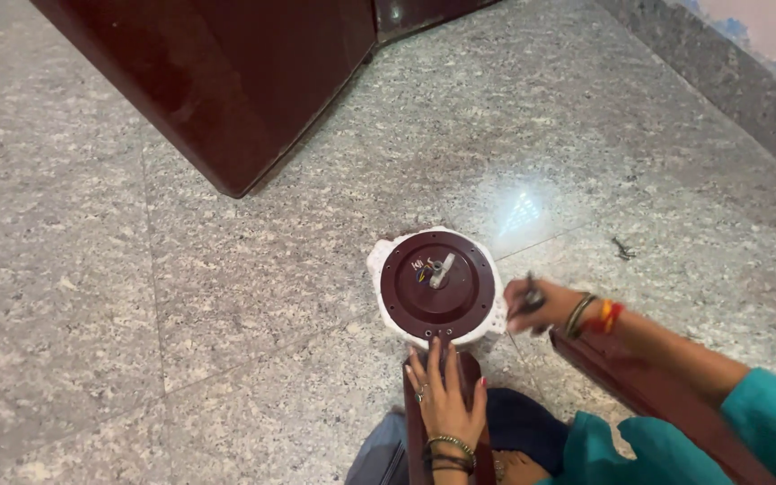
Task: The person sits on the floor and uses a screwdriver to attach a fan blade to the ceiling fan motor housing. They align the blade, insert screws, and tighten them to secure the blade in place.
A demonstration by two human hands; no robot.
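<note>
Left hand (446,395) flat on fan blade (469,377), right hand (541,304) gripping screwdriver (529,292)

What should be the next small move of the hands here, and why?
Probably bring the right hand with its dark tool over to the fan motor rim. The left hand already presses the fan blade at the motor's near edge, while the tool is off to the side.

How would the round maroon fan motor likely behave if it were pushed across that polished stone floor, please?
The fan motor lies flat and wide on white padding, so it probably would not tip or roll. It looks like metal, likely heavy for its size. The glossy floor might let the padding slide.
</note>
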